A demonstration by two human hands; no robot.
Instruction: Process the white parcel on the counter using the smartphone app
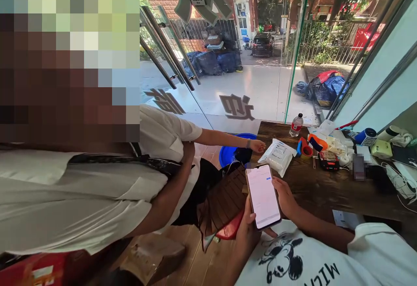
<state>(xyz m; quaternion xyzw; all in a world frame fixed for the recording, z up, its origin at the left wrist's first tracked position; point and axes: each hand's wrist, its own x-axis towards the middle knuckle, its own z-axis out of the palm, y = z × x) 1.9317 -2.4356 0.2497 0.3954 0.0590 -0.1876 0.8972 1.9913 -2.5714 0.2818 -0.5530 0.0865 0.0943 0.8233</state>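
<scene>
Phone (263, 197): its screen was smooth and glossy. Packet (276, 156): looked like crinkled plastic. Tabletop (312, 190): was grained wood, faintly sheened. Bottle (296, 126): appeared clear plastic. Door handles (167, 49): were polished metal. Printed shirt (316, 244): was matt cloth.

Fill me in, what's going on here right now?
The person's left hand and right hand hold a lit phone showing a mostly white page. Another person, to the left, has an outstretched hand beside a white package on the dark wooden table; touching or not is unclear. A bottle stands further back.
</scene>
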